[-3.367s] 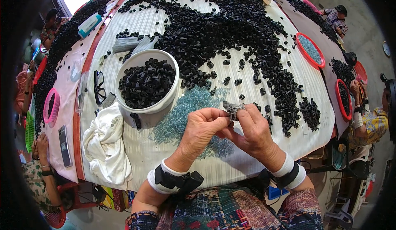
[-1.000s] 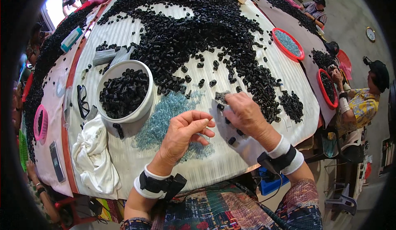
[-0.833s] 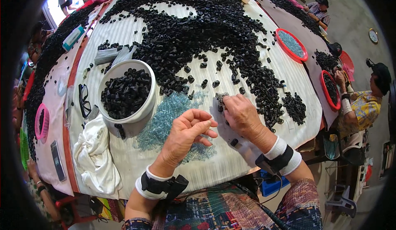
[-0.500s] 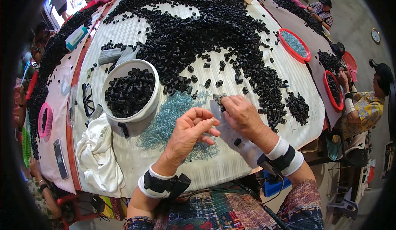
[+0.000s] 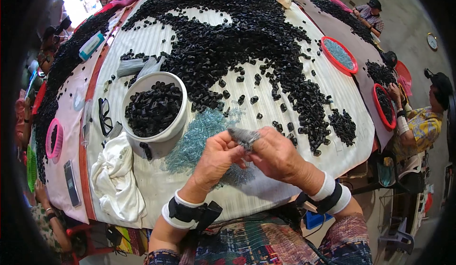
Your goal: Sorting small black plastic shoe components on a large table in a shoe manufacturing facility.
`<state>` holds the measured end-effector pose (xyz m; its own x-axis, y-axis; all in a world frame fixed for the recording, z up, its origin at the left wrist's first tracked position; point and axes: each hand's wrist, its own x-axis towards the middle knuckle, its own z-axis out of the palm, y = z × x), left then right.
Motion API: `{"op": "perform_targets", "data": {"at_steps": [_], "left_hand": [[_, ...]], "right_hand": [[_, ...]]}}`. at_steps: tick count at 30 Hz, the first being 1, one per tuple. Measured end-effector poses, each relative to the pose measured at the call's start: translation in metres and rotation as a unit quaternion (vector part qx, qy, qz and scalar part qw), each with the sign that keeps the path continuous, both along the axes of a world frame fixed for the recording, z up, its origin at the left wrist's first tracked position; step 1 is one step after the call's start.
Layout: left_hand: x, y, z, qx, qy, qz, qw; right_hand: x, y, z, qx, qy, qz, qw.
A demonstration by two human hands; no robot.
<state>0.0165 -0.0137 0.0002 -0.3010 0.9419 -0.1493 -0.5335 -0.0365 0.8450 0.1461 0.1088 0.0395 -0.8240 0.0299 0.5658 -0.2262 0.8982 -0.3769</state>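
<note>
Held piece: a small grey part (image 5: 244, 137), just below frame centre, pinched between both hands above the desk (image 5: 304, 82).
Left hand (image 5: 216, 158): grip closed on the grey part's left end.
Right hand (image 5: 278, 154): grip closed on its right end.
Beneath: pale blue bits (image 5: 202, 136) scattered on the striped cloth.
Left of centre: white bucket (image 5: 154, 110) filled with black pieces.
Upper frame: a wide black pile (image 5: 237, 32).

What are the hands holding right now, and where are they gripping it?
Both hands, left hand and right hand, pinch a small grey bundle by its lower end between the fingertips.
</note>
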Motion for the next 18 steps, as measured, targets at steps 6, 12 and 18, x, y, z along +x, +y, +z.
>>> {"op": "perform_targets", "data": {"at_steps": [6,12,18], "left_hand": [[-0.001,0.002,0.011,-0.020,-0.011,0.021,1.000],[-0.003,0.000,0.005,-0.015,0.005,0.044,0.999],[-0.002,0.003,0.004,-0.024,-0.007,0.046,0.999]], "right_hand": [[0.012,0.038,0.007,-0.132,-0.040,-0.153,0.979],[0.012,0.057,-0.020,0.061,-0.070,-0.220,0.971],[0.001,0.055,-0.042,0.156,-0.130,-0.251,0.946]]}}
